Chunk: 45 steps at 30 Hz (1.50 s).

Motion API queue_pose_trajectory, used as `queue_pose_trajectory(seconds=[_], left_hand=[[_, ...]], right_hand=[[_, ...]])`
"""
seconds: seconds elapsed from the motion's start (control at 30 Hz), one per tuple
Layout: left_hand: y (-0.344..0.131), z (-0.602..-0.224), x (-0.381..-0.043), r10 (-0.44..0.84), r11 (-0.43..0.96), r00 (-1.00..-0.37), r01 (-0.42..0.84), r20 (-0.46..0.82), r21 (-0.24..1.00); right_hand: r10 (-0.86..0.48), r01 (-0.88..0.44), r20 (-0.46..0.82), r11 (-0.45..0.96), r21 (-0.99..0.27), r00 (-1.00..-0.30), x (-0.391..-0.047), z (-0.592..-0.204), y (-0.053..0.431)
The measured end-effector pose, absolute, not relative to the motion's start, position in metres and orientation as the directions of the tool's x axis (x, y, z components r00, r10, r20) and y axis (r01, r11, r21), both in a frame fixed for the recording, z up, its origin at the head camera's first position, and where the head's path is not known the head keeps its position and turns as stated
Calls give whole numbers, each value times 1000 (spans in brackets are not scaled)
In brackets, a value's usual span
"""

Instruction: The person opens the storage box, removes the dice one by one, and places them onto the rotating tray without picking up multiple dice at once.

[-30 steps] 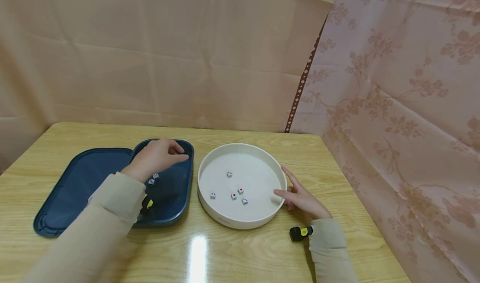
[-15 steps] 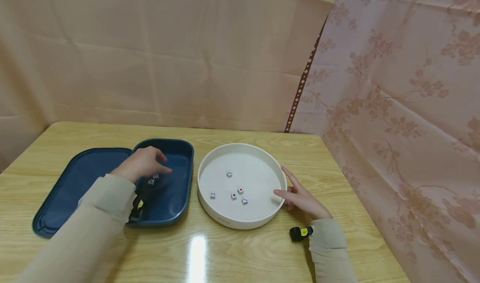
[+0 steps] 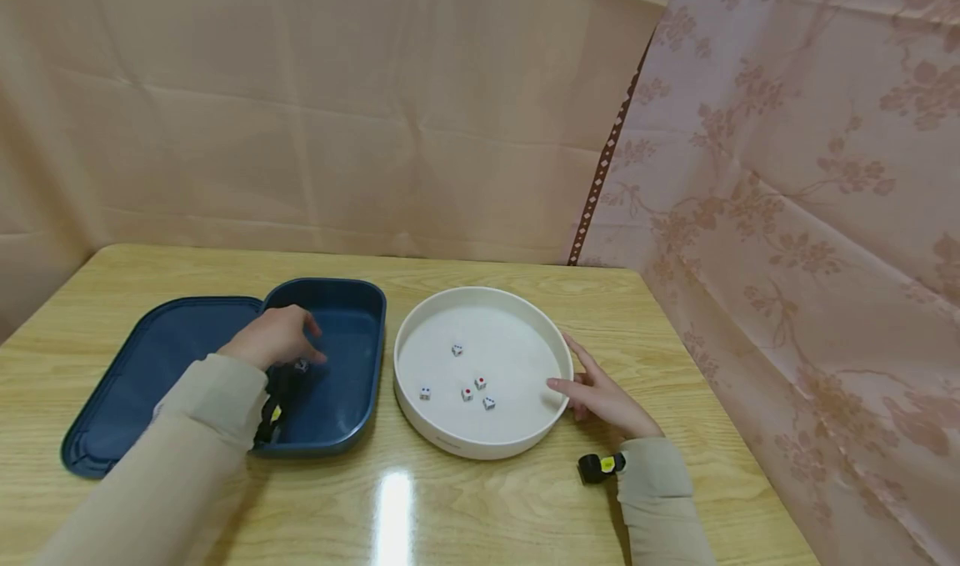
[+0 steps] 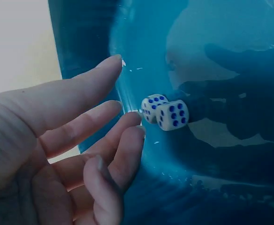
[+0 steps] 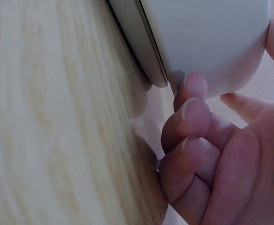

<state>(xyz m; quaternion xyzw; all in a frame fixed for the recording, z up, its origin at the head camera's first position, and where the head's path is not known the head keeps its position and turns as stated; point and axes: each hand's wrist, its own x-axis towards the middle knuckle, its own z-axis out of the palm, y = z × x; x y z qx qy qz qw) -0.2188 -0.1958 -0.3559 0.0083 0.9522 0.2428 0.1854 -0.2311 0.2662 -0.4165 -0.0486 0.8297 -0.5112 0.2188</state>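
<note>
My left hand (image 3: 273, 338) reaches into the dark blue rounded box (image 3: 352, 324), fingers loosely bent with nothing between them. In the left wrist view its fingertips come right up to a white die (image 4: 173, 117) with blue pips. Against that one leans a second die (image 4: 149, 108), partly behind it. At the right side of a white round tray (image 3: 480, 447), my right hand (image 3: 611, 401) holds the rim, thumb over the inside and the other fingers curled against the outer wall. Several dice (image 3: 481, 383) lie spread on the tray's floor, two showing a red pip.
A flat dark blue lid (image 3: 161, 358) lies left of the box, the two edges meeting. Under everything is a wooden table (image 3: 480, 508). A beige cloth (image 3: 337, 132) hangs behind it, and a floral cloth (image 3: 780, 241) runs along the right side.
My left hand has moved left and nearer over the box, lowering toward the two dice there. My right hand stays at the tray's rim, and the dice in the tray have not moved.
</note>
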Motion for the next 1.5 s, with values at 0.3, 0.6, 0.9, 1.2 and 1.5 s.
queue_pose_trajectory(seconds=[0.3,0.6,0.9,1.2,1.5], left_hand=[[-196,-359,-217,97,885,-926,-87,-364,457],[-195,-361,-219,86,890,-931,-88,-354,447],[-196,-363,-218,76,889,-941,-86,-330,451],[-195,-366,-213,103,899,-927,-67,-360,432],[-193,-367,-215,103,902,-932,-60,-348,428]], right_hand=[[-283,155,-317,474,-867,-905,-230,-417,266],[-287,150,-307,462,-874,-907,-231,-417,266],[-301,144,-308,462,-875,-903,-232,-416,267],[-313,134,-304,465,-875,-900,-231,-416,267],[-312,127,-300,472,-872,-901,-231,-417,268]])
